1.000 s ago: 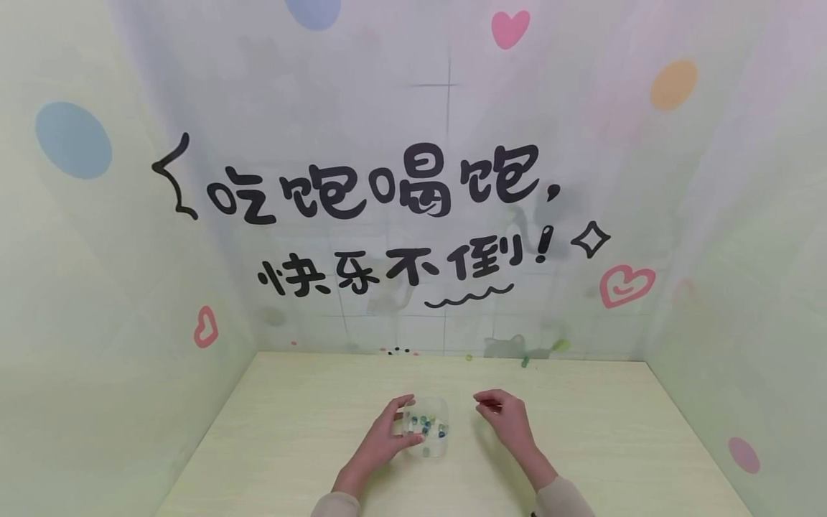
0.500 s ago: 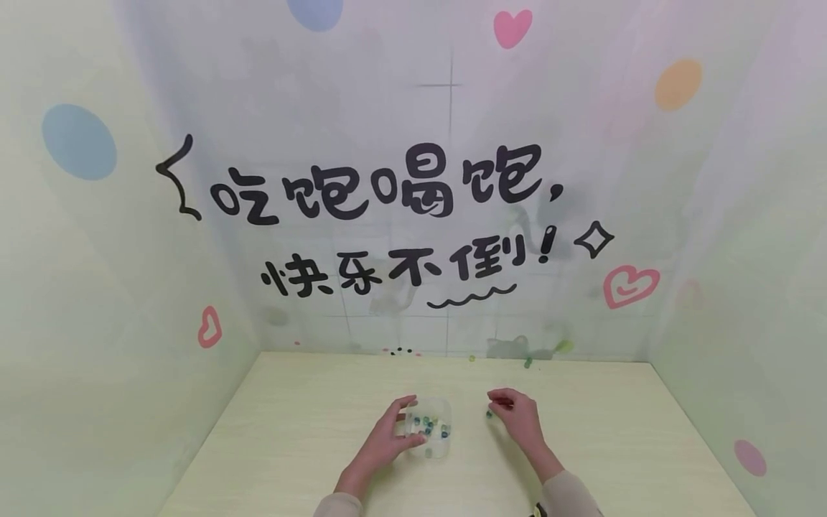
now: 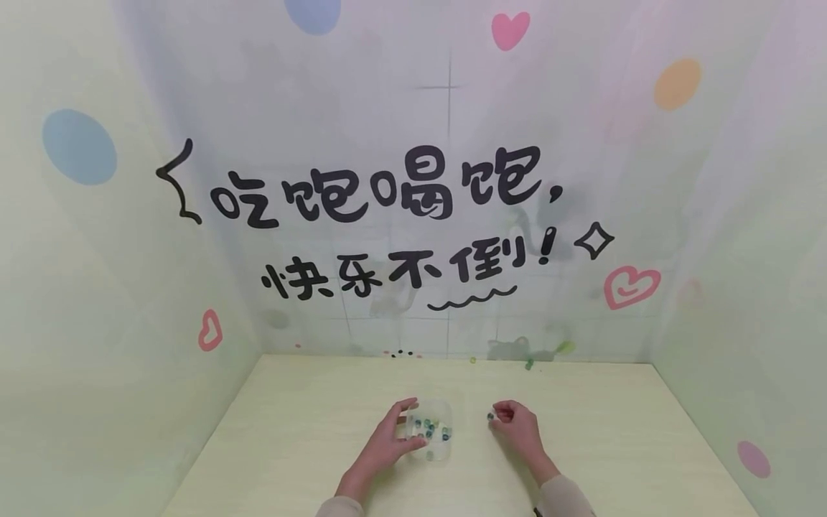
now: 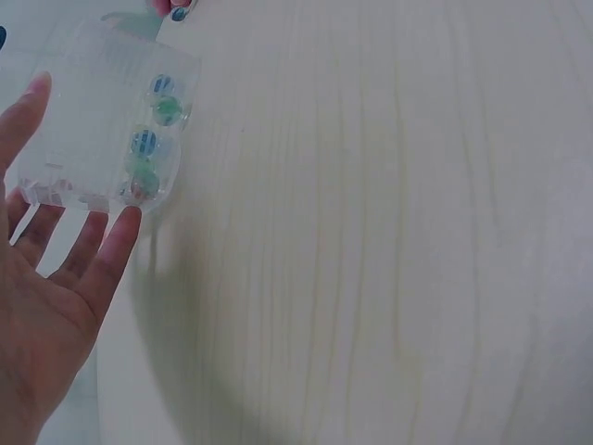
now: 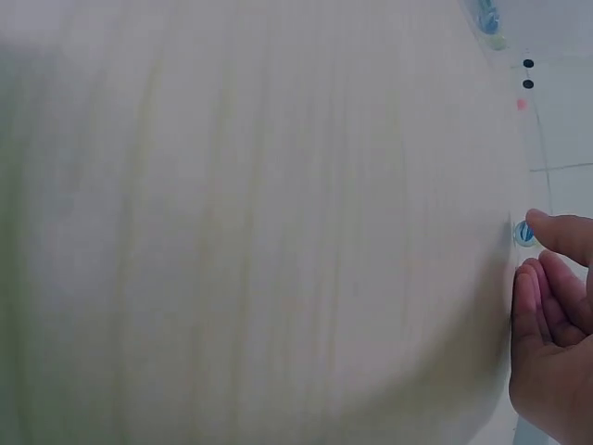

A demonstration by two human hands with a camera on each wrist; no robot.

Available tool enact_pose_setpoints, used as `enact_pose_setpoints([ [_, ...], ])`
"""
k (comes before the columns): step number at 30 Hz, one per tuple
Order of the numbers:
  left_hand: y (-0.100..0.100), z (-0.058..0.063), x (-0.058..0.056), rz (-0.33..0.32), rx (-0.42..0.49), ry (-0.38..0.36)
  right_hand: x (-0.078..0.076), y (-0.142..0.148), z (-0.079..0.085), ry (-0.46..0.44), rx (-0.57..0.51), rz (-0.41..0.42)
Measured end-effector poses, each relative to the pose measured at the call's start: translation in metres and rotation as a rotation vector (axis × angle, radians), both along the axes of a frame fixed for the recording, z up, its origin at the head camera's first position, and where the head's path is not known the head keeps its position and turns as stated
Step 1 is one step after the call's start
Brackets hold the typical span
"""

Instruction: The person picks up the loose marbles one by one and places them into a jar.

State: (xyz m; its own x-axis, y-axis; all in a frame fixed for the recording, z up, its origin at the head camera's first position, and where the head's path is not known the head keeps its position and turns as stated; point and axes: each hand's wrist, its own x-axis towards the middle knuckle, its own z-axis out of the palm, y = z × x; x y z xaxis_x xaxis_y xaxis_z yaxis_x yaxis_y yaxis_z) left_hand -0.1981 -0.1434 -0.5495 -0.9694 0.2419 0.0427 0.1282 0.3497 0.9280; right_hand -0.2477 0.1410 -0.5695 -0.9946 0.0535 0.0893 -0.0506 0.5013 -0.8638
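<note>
In the head view my left hand [image 3: 390,434] grips a small clear plastic box [image 3: 439,451] by its left side, thumb in front and fingers behind. Several blue and green glass marbles [image 3: 429,428] lie in it. The left wrist view shows the box [image 4: 83,111] tilted, with marbles [image 4: 144,142] gathered along one side and my fingertips against the edge. To the right of the box, my right hand [image 3: 519,429] pinches a single marble [image 3: 491,416] at its fingertips. That marble [image 5: 524,233] shows blue beside the thumb tip in the right wrist view.
A pale wood-grain table [image 3: 310,402] lies under both hands. A printed curtain [image 3: 362,108] with dark lettering, hearts and dots closes off the back and both sides. Beige sleeves [image 3: 563,497] cover the forearms.
My right hand has shifted slightly right and lower, and a marble has come into view at its fingertips. My left hand keeps its grip on the box, in about the same place.
</note>
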Motion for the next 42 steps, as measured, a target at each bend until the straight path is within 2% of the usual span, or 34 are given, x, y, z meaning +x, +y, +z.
enact_pose_setpoints([
  [11,-0.0003,-0.0011,-0.0006,-0.007,0.009,0.001,-0.0054,0.0006,-0.0036,-0.012,0.026,-0.005],
  [21,0.0006,-0.0003,0.0008,-0.009,0.037,0.002,-0.0042,-0.0016,-0.0021,0.053,0.122,0.011],
  [42,0.0007,0.0029,0.0024,0.003,-0.002,0.003,-0.0004,-0.0014,0.0033,0.014,0.099,0.002],
])
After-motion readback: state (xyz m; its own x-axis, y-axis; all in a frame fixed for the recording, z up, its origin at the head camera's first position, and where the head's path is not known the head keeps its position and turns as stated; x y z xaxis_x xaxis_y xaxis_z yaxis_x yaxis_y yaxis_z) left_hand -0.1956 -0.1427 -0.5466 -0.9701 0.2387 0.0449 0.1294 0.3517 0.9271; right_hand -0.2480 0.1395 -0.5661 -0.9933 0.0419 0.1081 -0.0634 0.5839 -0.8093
